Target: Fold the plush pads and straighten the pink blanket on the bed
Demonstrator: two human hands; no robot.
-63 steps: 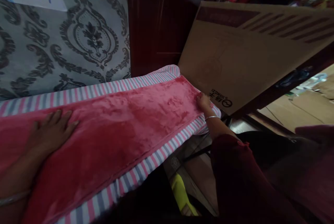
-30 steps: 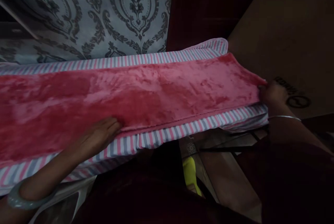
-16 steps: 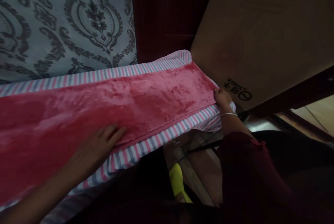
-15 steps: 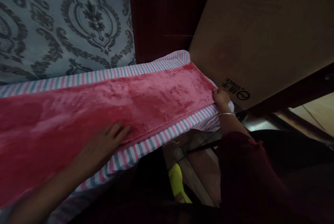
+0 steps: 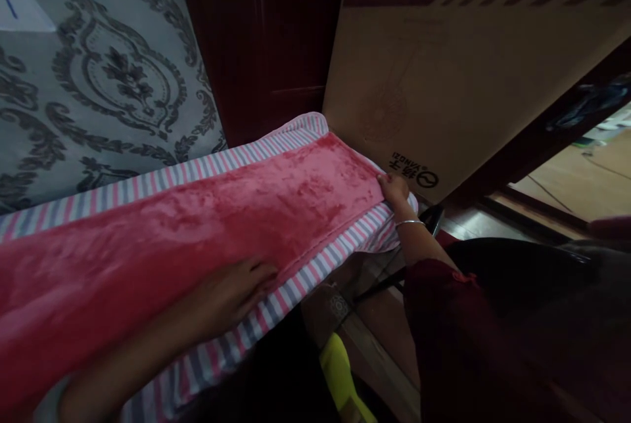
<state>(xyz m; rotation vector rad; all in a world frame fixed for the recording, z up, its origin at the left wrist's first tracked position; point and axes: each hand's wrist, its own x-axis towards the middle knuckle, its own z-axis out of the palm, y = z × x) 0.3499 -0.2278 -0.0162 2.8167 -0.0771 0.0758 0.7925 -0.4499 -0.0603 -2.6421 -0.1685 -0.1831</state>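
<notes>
A long strip of red plush fabric (image 5: 207,213) lies over a striped pink, grey and white cloth (image 5: 315,274), which shows along both long edges. My right hand (image 5: 394,190) is closed on the plush fabric's far right corner, thumb on top and the other fingers hidden underneath. Near the front edge, my left hand (image 5: 244,288) rests on the plush with its fingers stretched out, partly in shadow. What supports the cloths is covered by them.
A large cardboard box (image 5: 394,81) leans behind the far end, beside a dark red wooden panel (image 5: 266,48). Patterned wallpaper (image 5: 128,81) runs along the left. Below are a bright yellow object (image 5: 338,370) and a tiled floor; a black rounded surface (image 5: 517,259) is at right.
My left hand has slid to the right along the front edge of the plush. My right hand keeps its grip at the corner. The view has shifted, showing more of the box.
</notes>
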